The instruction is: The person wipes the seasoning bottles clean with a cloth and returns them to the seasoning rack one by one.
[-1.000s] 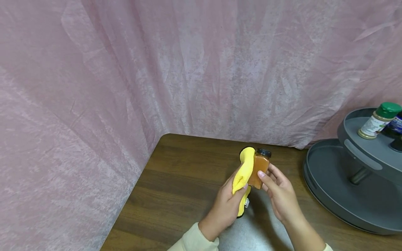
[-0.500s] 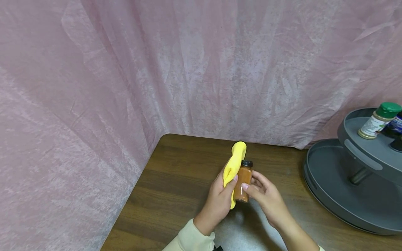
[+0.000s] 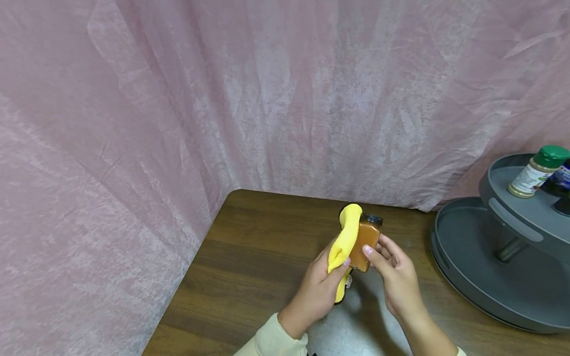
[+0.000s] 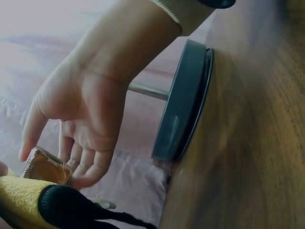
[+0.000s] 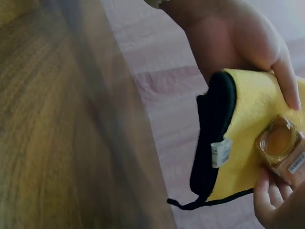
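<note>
Above the table, my left hand [image 3: 321, 282] grips a folded yellow cloth [image 3: 345, 240] with a dark edge. In the right wrist view the cloth [image 5: 252, 109] shows its black side and a small white tag. My right hand [image 3: 396, 277] pinches a square spice jar [image 3: 366, 242] with a black lid and orange-brown contents, thumb on the near face. The cloth lies against the jar's left side. From the left wrist view, the jar's bottom [image 4: 46, 168] shows between the right hand's thumb and fingers. A barcode label is on the jar [image 5: 290, 157] in the right wrist view.
A grey two-tier turntable [image 3: 454, 267] stands at the right of the wooden table [image 3: 249, 247]. On its upper tier are a green-capped seasoning bottle [image 3: 530, 178] and dark containers, partly cut off. A pink curtain [image 3: 289, 99] hangs behind the table.
Both hands, with cloth and jar, shifted left and the jar went lower, then they came back right and the jar rose. Both grips stay as they were.
</note>
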{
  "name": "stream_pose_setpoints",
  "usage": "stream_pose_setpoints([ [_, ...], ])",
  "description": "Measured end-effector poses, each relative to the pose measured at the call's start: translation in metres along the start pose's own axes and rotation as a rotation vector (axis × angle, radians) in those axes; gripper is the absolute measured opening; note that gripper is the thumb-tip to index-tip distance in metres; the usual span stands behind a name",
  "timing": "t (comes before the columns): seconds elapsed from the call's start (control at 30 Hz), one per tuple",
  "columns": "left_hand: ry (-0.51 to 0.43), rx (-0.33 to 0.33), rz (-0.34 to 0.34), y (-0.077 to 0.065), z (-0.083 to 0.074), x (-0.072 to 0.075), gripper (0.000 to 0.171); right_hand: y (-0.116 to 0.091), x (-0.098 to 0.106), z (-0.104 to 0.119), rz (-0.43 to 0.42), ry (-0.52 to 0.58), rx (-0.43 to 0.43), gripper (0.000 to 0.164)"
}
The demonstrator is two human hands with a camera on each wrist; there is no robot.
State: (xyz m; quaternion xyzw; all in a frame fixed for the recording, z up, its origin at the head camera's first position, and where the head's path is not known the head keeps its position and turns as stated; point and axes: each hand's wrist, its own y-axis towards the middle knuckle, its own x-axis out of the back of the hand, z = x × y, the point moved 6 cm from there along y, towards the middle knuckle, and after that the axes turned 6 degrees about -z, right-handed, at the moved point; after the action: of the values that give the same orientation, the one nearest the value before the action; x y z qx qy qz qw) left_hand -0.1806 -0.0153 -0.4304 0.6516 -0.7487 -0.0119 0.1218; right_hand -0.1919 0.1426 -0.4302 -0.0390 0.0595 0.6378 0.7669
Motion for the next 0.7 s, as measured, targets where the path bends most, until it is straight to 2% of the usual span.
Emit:
stream_pose_setpoints([
  [0.13,0.033,-0.054,0.036,-0.001,-0.002,-0.006,0.053,0.004,0.007,0.002,-0.043,0.077,0.018,0.038],
  [0.3,0.024,-0.079,0.038,-0.002,-0.002,-0.008,0.055,0.004,0.006,0.002,-0.010,0.083,0.010,0.041],
  [0.47,-0.011,-0.025,-0.005,-0.001,0.001,-0.004,0.052,0.000,-0.002,-0.001,0.060,-0.022,-0.014,0.047],
  [0.7,-0.094,0.067,-0.065,0.004,0.003,0.009,0.049,-0.008,-0.017,-0.005,0.229,-0.151,-0.003,0.049],
])
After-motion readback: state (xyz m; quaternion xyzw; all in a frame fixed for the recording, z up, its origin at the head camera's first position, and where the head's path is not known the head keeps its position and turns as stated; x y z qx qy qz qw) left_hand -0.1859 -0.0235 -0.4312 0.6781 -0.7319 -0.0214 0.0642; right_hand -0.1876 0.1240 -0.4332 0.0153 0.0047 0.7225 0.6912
